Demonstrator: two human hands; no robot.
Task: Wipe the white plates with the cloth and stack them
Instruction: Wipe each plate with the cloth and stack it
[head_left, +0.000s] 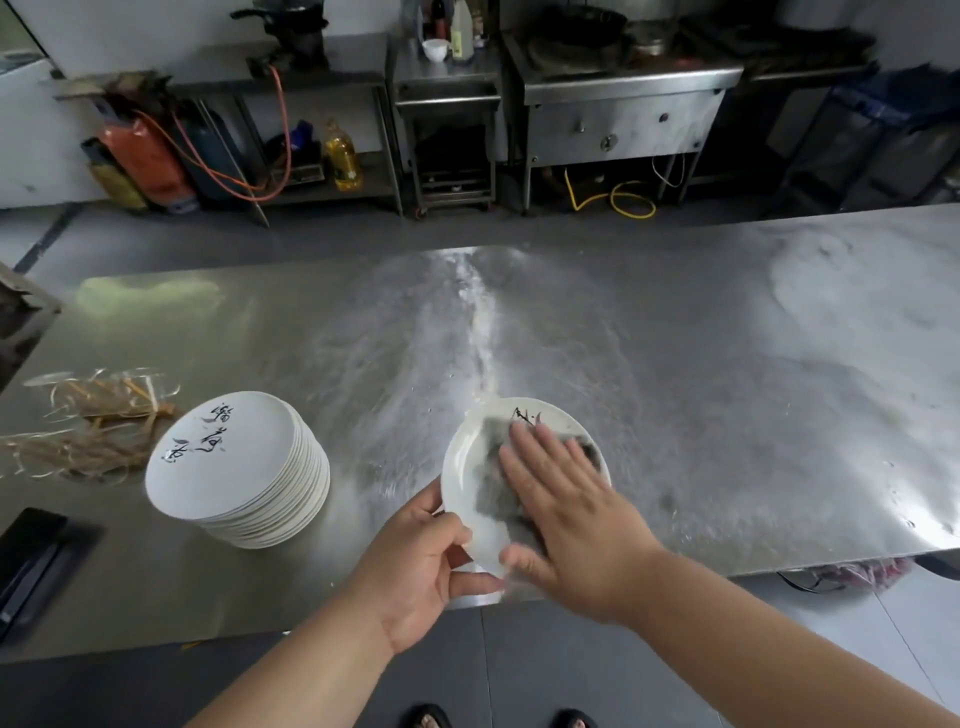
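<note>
Now left hand holds plate, right hand presses cloth flat

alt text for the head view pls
A person's left hand holds a white plate at a steel table while the flat right hand presses a grey cloth onto it. A stack of plates stands to the left.
</note>
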